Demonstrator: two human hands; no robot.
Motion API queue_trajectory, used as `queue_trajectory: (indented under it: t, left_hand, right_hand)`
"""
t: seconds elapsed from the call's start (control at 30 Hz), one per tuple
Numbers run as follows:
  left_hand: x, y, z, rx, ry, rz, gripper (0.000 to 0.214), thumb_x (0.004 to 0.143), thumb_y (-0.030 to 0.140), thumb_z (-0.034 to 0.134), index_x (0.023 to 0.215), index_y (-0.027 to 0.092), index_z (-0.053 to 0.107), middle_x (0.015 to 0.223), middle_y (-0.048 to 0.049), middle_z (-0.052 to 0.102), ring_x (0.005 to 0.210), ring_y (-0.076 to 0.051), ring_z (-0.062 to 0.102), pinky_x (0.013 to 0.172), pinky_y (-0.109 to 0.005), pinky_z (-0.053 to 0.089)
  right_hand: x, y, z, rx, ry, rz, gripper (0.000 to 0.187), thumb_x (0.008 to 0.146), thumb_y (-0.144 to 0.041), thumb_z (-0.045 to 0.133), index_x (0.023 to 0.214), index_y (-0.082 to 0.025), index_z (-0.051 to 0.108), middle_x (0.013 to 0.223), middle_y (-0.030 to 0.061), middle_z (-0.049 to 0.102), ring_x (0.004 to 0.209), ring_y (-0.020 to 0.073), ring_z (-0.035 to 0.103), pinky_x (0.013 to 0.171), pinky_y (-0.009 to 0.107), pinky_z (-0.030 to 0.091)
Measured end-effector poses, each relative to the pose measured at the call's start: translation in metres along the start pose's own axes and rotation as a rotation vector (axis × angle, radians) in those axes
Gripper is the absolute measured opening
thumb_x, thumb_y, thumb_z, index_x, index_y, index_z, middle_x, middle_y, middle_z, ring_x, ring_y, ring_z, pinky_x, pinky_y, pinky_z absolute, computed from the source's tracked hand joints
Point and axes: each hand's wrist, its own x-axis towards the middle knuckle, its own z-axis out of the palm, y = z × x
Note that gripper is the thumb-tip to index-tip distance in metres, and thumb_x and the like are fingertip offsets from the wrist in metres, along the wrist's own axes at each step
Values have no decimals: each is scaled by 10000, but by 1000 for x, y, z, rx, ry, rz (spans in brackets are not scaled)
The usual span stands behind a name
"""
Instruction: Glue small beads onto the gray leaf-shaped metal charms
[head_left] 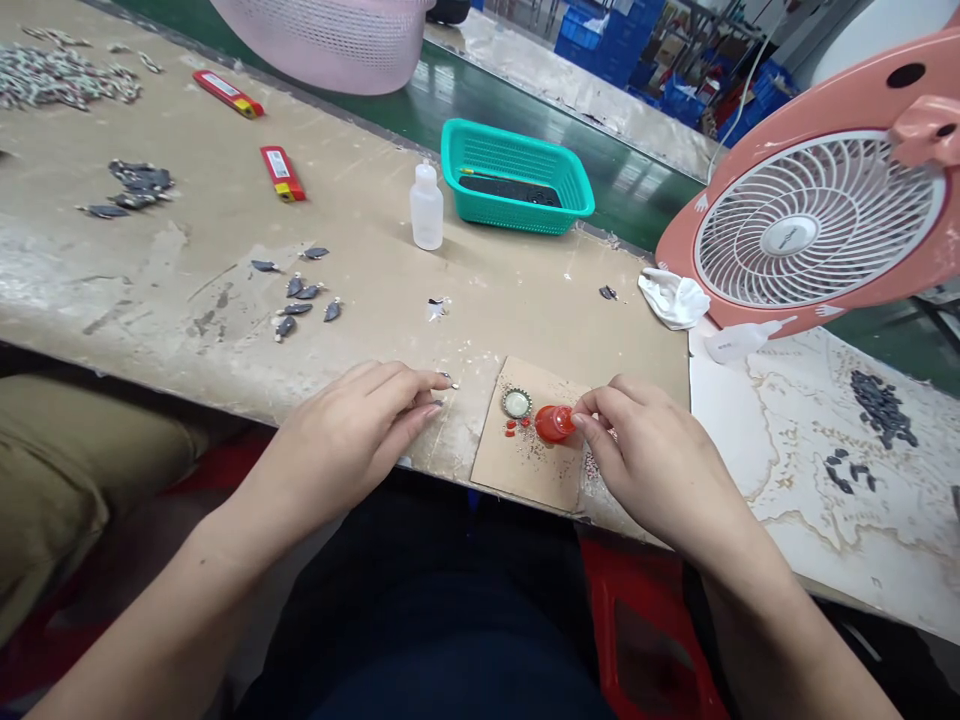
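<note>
My left hand (367, 415) is closed, thumb and index finger around a small dark piece with a pale tip (450, 380), only part of which shows. Against a small red bottle (551, 424) lying tilted on a square of cardboard (499, 455), my right hand (637, 430) pinches its end with thumb and fingertips. A bottle cap (517, 403) and a few red drops (511, 428) are beside it. Several dark leaf-shaped pieces (298, 308) lie on the table left of my left hand.
A white squeeze bottle (427, 212) stands by a green basket (517, 215). Red cutters (282, 174) lie further left. A pink fan (787, 235), a crumpled tissue (673, 298) and black pieces (883, 408) on paper are at right. Another person's leg (90, 470) is at lower left.
</note>
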Motion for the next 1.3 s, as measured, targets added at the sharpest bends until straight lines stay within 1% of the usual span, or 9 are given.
queue_trajectory:
  t: [0.13, 0.23, 0.33, 0.43, 0.53, 0.63, 0.97, 1.13, 1.3]
  left_hand:
    - [-5, 11, -3, -290, 79, -105, 236, 1008, 230, 507, 1173, 176, 667, 1069, -54, 668, 1018, -180, 633, 916, -276, 479]
    - [-8, 21, -3, -541, 124, -264, 167, 978, 244, 579, 1103, 221, 686, 1056, -12, 693, 989, -135, 651, 870, -193, 501]
    - [-11, 30, 0, -845, 140, -396, 107, 938, 253, 658, 1034, 266, 701, 988, 32, 715, 910, -92, 672, 795, -117, 519]
    - [-11, 39, 5, -1061, 142, -436, 74, 907, 220, 700, 954, 274, 721, 929, 49, 718, 851, -66, 675, 749, -72, 519]
    - [-9, 48, 9, -1174, 148, -460, 109, 881, 186, 724, 932, 281, 740, 891, 55, 716, 771, -49, 662, 681, -51, 515]
    - [-6, 59, 13, -1232, 124, -498, 138, 845, 156, 753, 899, 283, 764, 826, 59, 731, 675, -34, 646, 632, -40, 508]
    - [-6, 73, 19, -1294, 62, -561, 194, 804, 134, 792, 866, 318, 798, 799, 67, 773, 700, -45, 694, 659, -43, 532]
    - [-4, 85, 22, -1397, 36, -520, 226, 798, 106, 789, 852, 325, 814, 841, 57, 788, 764, -64, 717, 717, -73, 555]
    - [-7, 94, 21, -1455, -2, -532, 278, 781, 58, 789, 846, 327, 823, 844, 51, 798, 789, -68, 736, 750, -69, 555]
  right_hand:
    - [3, -2, 1, -81, 17, -41, 184, 958, -205, 496, 889, -163, 661, 850, 75, 621, 782, 263, 595, 698, 382, 423]
    - [-1, 1, 0, 40, 72, -39, 175, 956, -210, 513, 875, -171, 663, 845, 62, 618, 780, 235, 582, 698, 364, 416]
    - [-10, 7, -1, 404, 148, 32, 161, 960, -282, 559, 860, -210, 662, 820, 16, 605, 738, 170, 553, 674, 312, 409]
    - [-22, 10, 3, 838, 177, 151, 177, 952, -373, 611, 848, -237, 654, 783, -16, 578, 708, 129, 510, 655, 268, 394]
    - [-32, 9, 11, 1160, 174, 249, 205, 931, -423, 650, 830, -245, 650, 726, -34, 533, 703, 113, 470, 654, 245, 372]
    - [-39, 8, 17, 1333, 146, 312, 222, 911, -455, 673, 827, -250, 657, 697, -42, 503, 684, 105, 436, 640, 236, 351]
    - [-55, 4, 24, 1346, 195, 352, 154, 929, -403, 670, 856, -267, 665, 724, -47, 517, 694, 94, 436, 615, 209, 364]
    - [-69, -22, 27, 1407, 235, 328, 94, 963, -349, 626, 911, -276, 657, 779, -41, 537, 735, 100, 475, 662, 206, 413]
    - [-71, -47, 27, 1334, 330, 269, 72, 952, -295, 633, 889, -279, 665, 753, -44, 516, 695, 98, 472, 620, 204, 413]
